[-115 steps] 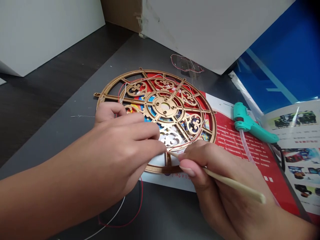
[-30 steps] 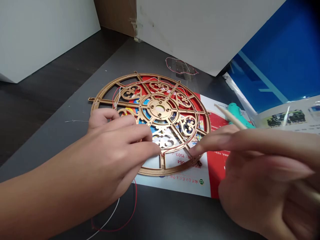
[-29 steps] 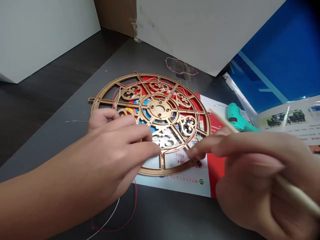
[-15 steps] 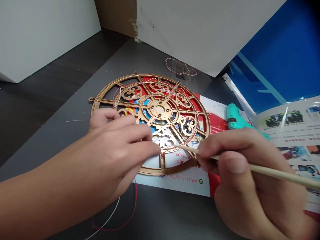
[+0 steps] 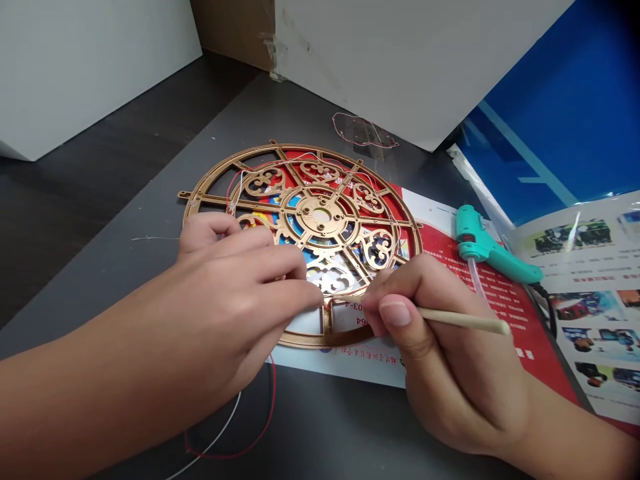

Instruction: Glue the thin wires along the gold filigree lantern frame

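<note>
— What's shifted since before?
— Right hand (image 5: 450,360) has swung in over the printed leaflet (image 5: 495,300), beside the gilded filigree wheel (image 5: 300,149) lying on it.
— Its fingers?
— Pinching a wooden stick (image 5: 463,320). Left hand (image 5: 225,300) curls, fingertips (image 5: 310,297) pressing the wheel.

Two hands in all: one left hand (image 5: 235,293), one right hand (image 5: 450,360). Under them sits one gilt openwork wheel (image 5: 320,215); the right holds one wooden stick (image 5: 463,320). Toward three o'clock, one teal glue gun (image 5: 487,250) and one brochure (image 5: 590,300); toward six, one red wire (image 5: 275,400) and one white wire (image 5: 220,427); toward twelve, one clear plastic cutout (image 5: 363,130).
</note>
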{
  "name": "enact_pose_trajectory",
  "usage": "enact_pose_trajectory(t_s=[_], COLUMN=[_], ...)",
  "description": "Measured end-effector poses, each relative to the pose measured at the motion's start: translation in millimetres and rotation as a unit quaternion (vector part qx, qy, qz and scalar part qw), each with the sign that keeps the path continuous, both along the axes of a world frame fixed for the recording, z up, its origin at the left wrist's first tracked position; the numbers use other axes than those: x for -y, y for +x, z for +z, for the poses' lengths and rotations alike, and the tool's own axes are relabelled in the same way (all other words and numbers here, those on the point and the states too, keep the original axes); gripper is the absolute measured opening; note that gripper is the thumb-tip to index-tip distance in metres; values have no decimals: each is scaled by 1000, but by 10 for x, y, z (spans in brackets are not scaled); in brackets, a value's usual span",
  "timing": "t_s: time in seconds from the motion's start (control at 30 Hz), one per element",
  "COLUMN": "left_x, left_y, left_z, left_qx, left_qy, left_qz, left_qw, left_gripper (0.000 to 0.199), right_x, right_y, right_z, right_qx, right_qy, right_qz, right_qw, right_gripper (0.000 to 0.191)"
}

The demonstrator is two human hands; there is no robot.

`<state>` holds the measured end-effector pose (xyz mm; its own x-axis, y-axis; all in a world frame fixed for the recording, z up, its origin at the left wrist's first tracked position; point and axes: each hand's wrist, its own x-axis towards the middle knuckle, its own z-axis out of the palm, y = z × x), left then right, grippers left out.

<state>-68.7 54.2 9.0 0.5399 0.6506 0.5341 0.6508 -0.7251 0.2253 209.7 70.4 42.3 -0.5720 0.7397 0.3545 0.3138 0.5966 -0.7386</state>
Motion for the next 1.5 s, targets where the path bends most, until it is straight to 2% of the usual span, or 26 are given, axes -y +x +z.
enact_pose_trajectory(t_s=[0.23,0.47,0.87,1.07,1.23,1.4,1.5], left_x=[32,43,19,37,44,43,37], left_y=[27,14,37,6,11,8,6], left_z=[-94,-94,-76,-67,-75,-83,-86], left_qx=[30,28,23,27,26,28,29], left_qy=[3,-4,-2,-10,-13,-2,0], left_qz=[16,10,16,8,7,15,11], left_qw=[999,1000,1000,1000,1000,999,1000], left_gripper=[36,37,38,38,38,38,36], right_x=[-15,-32,-17,-16,-2,1,-13], right_y=[-19,-7,-34,-40,-17,14,25], right_z=[35,91,81,21,6,20,34], right_qx=[18,39,20,-4,1,13,41], right_qy=[13,72,56,12,18,24,40], right_qz=[-1,-12,10,18,42,17,30], right_qw=[1000,997,998,1000,999,999,998], right_gripper=[40,37,37,36,32,38,37])
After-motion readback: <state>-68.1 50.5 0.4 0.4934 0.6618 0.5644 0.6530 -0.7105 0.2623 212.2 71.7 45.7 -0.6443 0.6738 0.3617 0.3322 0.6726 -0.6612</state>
